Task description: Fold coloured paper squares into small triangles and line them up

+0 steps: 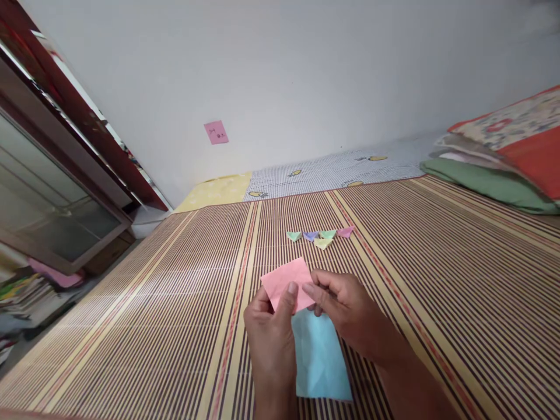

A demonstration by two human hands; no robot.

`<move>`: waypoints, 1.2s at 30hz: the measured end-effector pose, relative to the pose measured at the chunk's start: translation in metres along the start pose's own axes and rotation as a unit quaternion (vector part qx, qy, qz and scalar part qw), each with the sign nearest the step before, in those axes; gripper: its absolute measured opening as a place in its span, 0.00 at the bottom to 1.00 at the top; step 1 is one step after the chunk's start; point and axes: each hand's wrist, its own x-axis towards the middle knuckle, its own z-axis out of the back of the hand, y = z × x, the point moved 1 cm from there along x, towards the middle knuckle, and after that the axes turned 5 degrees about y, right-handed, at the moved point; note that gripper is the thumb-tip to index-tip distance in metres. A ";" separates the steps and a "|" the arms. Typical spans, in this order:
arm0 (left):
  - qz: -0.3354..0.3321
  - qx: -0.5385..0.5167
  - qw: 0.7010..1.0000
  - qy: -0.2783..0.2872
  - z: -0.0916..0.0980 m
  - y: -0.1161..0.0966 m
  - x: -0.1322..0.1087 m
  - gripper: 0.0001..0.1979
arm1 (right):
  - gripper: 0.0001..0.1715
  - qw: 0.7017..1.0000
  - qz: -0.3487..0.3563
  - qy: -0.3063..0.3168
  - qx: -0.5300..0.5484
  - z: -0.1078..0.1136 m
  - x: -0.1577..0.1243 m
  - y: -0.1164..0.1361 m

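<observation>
Head | left grip (272, 322) + right grip (345, 300) | holding pink paper (284, 279)

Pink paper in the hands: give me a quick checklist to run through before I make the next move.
1. Left hand holding the pink paper: ok, thumb on its near face.
2. Right hand at the pink paper: ok, thumb and fingers at its right edge.
3. Back of the pink paper checked for creases: cannot tell, it faces away.
4. Blue paper fully in view: not ok, the hands hide part of it.
5. Five small folded papers apart from the hands: ok, they sit farther off on the striped mat.
</observation>
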 end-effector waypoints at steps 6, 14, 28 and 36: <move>0.012 0.122 0.992 0.021 -0.001 -0.007 -0.004 0.13 | 0.07 0.989 0.085 -0.101 -0.069 0.000 0.000 0.004; 0.033 0.125 0.991 0.036 0.005 -0.011 -0.002 0.14 | 0.17 0.995 0.036 -0.084 -0.029 0.003 -0.001 -0.002; 0.033 0.160 0.976 0.144 0.008 -0.010 -0.003 0.12 | 0.16 0.984 -0.007 -0.003 0.177 0.009 -0.001 -0.005; 0.021 0.123 0.984 0.128 0.000 -0.008 -0.005 0.15 | 0.14 0.981 -0.010 -0.043 0.187 0.011 -0.003 -0.001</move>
